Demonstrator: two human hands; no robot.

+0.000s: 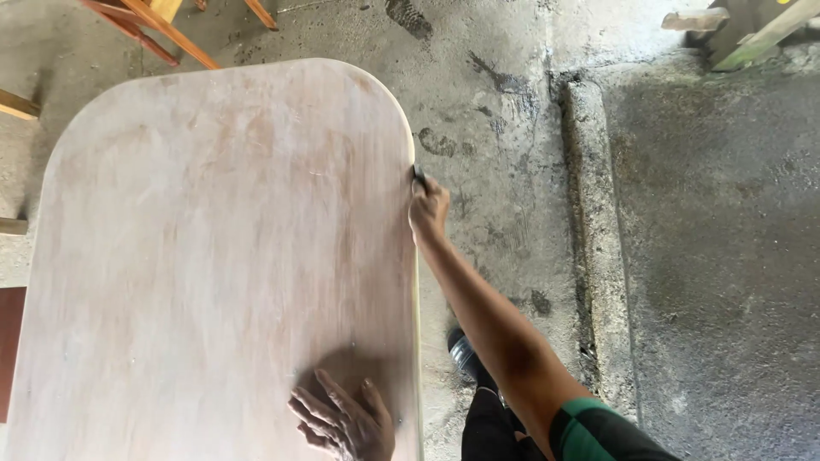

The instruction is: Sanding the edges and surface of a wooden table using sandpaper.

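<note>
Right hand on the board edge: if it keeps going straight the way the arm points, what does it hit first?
Nothing solid, probably. The right hand points up along the board edge; past the rounded corner lies only stained concrete floor. The wooden frame legs sit left of that line, though depth is unclear.

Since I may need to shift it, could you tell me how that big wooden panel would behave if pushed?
The wooden panel looks stiff and flat, so it should slide without flexing. It is broad, probably heavy. Its dusty face may be slippery under the left hand.
</note>
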